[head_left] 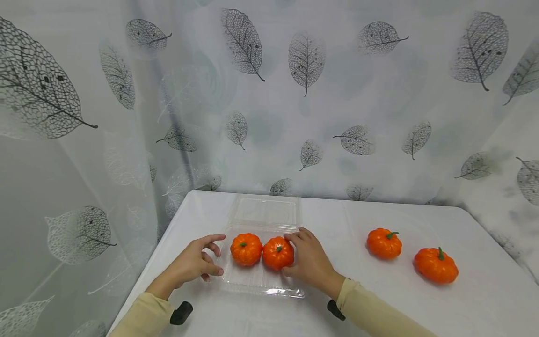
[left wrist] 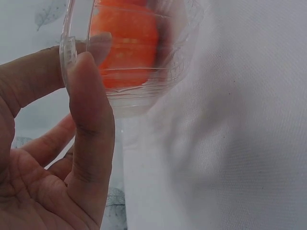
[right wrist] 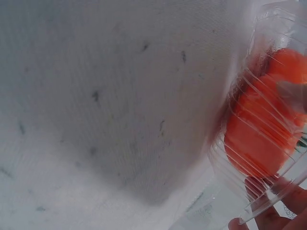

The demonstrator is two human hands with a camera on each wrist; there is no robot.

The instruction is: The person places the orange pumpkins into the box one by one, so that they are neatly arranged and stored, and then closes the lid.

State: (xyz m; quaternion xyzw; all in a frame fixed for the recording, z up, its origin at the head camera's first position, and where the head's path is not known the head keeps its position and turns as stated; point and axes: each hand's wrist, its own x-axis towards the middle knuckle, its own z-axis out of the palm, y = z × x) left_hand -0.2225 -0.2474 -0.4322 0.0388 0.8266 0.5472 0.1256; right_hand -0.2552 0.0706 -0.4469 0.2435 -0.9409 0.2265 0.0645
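Observation:
A clear plastic clamshell box (head_left: 244, 284) lies on the table with its lid (head_left: 265, 210) folded back. Inside, side by side, sit two small orange pumpkins with green stems, a left pumpkin (head_left: 246, 249) and a right pumpkin (head_left: 278, 253). My right hand (head_left: 309, 260) reaches over the box's right edge and holds the right pumpkin between thumb and fingers. At the opposite edge is my left hand (head_left: 195, 262), its thumb and forefinger apart and by the rim. Through the clear wall, the left wrist view shows an orange pumpkin (left wrist: 127, 48); the right wrist view shows a pumpkin (right wrist: 259, 129) too.
Two more orange pumpkins lie to the right on the white-covered table (head_left: 337, 234), one pumpkin (head_left: 384, 244) farther back and another pumpkin (head_left: 435, 265) nearer. A leaf-patterned curtain (head_left: 269, 107) hangs behind the table and at its sides.

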